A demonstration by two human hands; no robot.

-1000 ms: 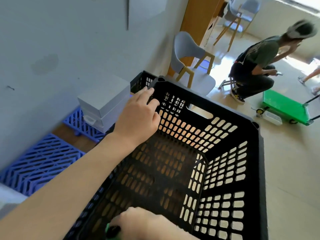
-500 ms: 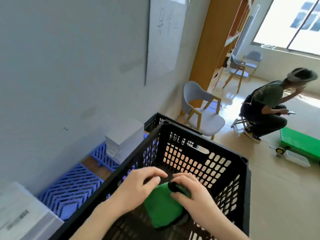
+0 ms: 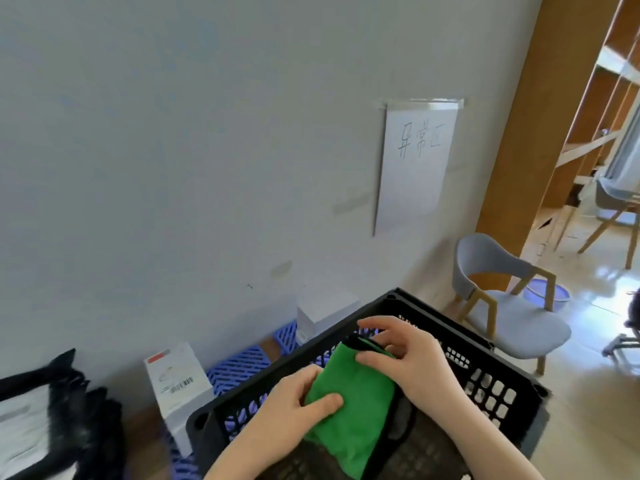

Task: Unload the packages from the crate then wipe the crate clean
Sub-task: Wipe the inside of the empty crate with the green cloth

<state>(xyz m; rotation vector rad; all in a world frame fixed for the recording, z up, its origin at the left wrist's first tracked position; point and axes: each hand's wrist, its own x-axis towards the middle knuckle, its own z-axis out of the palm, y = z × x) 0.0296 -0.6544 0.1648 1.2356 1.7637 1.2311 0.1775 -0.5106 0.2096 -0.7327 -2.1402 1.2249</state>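
A black perforated plastic crate (image 3: 491,382) fills the lower middle of the head view, with no packages visible inside. Over its opening I hold a folded green cloth (image 3: 353,407) with a black edge. My left hand (image 3: 294,410) pinches the cloth's left side, thumb on top. At the top end, my right hand (image 3: 405,358) pinches it by the black trim. White packages stand outside the crate on blue floor grids by the wall: one upright box (image 3: 176,386) at the left, and a stack (image 3: 325,313) behind the crate.
The grey wall (image 3: 173,150) carries a paper sign (image 3: 415,161). A grey chair with wooden legs (image 3: 502,299) stands right of the crate, a second chair (image 3: 616,209) farther back. Black-framed items (image 3: 52,417) lie at the lower left. Blue plastic grids (image 3: 239,365) cover the floor by the wall.
My view has tilted up towards the wall. My left hand left the crate's far rim and joined my right on the green cloth, which rose from low in the crate to its opening.
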